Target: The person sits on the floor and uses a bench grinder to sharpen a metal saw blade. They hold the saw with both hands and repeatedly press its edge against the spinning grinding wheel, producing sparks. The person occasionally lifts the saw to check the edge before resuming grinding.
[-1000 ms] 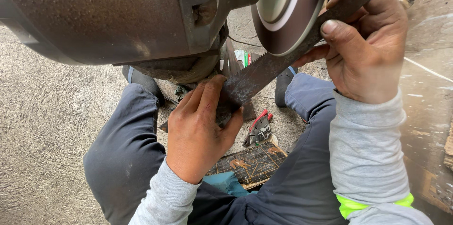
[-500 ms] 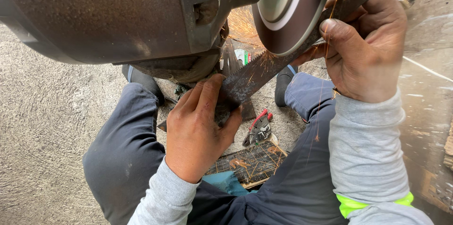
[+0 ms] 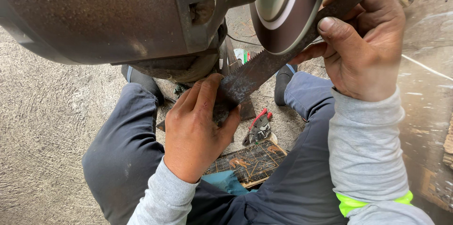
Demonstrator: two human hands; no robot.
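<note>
Two hands grip one rusty toothed blade, held diagonally against the grinding wheel. Left hand clamped on lower end, right hand closed round upper end, w/ thumb on top. Blade's upper tip cut off behind wheel guard. Pliers on floor betw. knees; motor housing fills top.

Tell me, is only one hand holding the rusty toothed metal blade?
No, the left hand grips the rusty toothed metal blade at its lower end and the right hand holds its upper end.
</note>
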